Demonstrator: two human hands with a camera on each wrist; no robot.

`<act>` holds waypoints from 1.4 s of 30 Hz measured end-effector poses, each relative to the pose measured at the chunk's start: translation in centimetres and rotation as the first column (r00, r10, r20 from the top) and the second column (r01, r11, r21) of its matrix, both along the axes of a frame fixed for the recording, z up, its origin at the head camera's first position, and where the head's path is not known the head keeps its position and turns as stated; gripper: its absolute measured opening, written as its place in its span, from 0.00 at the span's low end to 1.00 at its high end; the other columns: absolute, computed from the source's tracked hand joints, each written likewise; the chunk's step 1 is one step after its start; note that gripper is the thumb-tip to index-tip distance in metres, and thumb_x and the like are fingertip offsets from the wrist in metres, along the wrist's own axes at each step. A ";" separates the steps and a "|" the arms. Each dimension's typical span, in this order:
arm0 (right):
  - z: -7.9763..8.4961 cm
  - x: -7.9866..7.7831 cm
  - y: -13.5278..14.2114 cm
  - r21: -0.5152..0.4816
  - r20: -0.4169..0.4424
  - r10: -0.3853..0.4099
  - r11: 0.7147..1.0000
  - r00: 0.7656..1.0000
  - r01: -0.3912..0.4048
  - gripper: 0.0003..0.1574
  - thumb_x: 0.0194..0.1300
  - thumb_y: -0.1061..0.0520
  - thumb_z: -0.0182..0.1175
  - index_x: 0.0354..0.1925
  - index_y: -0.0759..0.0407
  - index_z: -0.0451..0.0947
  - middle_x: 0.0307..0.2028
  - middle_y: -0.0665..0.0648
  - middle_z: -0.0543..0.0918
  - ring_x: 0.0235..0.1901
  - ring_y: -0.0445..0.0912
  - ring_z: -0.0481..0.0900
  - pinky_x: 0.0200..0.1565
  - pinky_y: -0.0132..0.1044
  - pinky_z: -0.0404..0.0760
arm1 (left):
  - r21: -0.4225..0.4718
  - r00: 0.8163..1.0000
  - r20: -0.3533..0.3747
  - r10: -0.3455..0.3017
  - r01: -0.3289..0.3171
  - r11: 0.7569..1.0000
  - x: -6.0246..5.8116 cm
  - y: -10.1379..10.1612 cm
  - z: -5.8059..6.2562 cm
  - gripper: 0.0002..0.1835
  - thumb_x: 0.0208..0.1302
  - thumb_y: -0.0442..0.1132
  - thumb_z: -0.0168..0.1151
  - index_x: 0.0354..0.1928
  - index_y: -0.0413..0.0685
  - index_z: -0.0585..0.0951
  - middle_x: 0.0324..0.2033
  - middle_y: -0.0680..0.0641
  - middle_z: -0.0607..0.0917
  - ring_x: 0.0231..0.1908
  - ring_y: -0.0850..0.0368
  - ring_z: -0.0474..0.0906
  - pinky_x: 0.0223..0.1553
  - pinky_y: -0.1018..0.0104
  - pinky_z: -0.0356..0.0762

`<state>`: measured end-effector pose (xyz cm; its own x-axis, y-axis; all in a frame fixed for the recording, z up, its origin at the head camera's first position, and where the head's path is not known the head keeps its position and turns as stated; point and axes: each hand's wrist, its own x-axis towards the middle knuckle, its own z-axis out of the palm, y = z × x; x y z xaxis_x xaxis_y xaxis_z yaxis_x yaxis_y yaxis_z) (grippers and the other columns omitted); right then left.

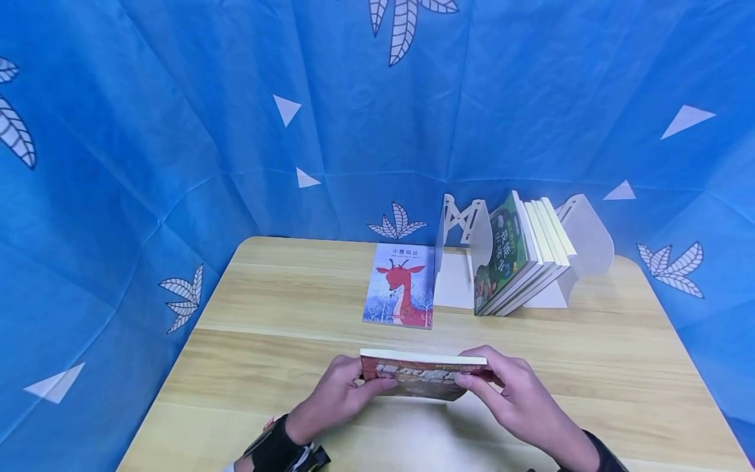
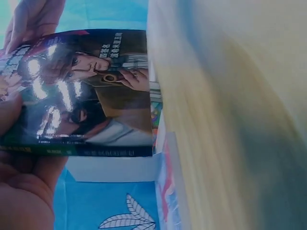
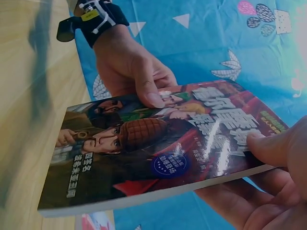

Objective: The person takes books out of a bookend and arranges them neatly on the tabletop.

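Note:
A glossy paperback book (image 1: pixel 421 380), with a figure in a checked cap and large white title characters on its cover, is held above the front part of the table. My left hand (image 1: pixel 339 396) grips its left side, thumb on the cover and fingers behind. On the other side my right hand (image 1: pixel 510 393) pinches the book in the same way. In the right wrist view the cover (image 3: pixel 144 143) faces up at a tilt, with the left hand (image 3: pixel 134 72) at its far edge. The left wrist view shows the spine (image 2: pixel 96 151) along the lower edge.
A thin book with a red deer (image 1: pixel 401 288) lies flat on the wooden table (image 1: pixel 283 295). To its right stands a white expandable bookend (image 1: pixel 590 236), where several books (image 1: pixel 519 262) lean together. A blue patterned cloth (image 1: pixel 354 98) hangs behind the table.

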<state>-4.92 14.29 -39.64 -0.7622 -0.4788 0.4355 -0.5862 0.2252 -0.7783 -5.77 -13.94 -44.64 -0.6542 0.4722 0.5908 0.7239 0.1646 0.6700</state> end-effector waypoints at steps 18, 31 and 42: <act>-0.7 -0.7 0.5 0.077 -0.008 -0.166 0.983 0.986 0.166 0.28 0.58 0.61 0.66 0.56 0.51 0.71 0.43 0.52 0.84 0.41 0.43 0.82 0.39 0.35 0.83 | -0.022 0.990 -0.006 0.141 -0.141 0.990 -1.7 -0.6 1.2 0.11 0.60 0.34 0.65 0.45 0.50 0.80 0.34 0.50 0.87 0.20 0.71 0.74 0.24 0.80 0.76; -2.3 -1.3 2.9 0.117 -0.115 -0.271 0.952 0.956 0.284 0.32 0.57 0.63 0.67 0.60 0.52 0.71 0.46 0.52 0.83 0.41 0.43 0.82 0.47 0.29 0.78 | -0.141 0.865 0.179 0.468 -0.449 0.883 -3.7 -3.5 3.8 0.11 0.63 0.45 0.63 0.46 0.52 0.79 0.16 0.56 0.75 0.10 0.64 0.62 0.13 0.69 0.66; -2.2 -2.3 4.8 0.146 -0.161 -0.399 0.895 0.903 0.422 0.30 0.56 0.63 0.68 0.57 0.53 0.74 0.50 0.52 0.82 0.47 0.43 0.78 0.52 0.21 0.70 | -0.179 0.777 0.215 0.591 -0.563 0.806 -6.6 -6.4 4.9 0.20 0.65 0.57 0.56 0.51 0.51 0.76 0.24 0.50 0.79 0.13 0.59 0.67 0.17 0.65 0.70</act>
<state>-7.27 19.06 -41.84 -0.8527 -0.2110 0.4778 -0.5007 0.5907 -0.6328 -12.38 -20.31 -39.75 -0.9398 0.0048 0.3416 0.2826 0.5725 0.7696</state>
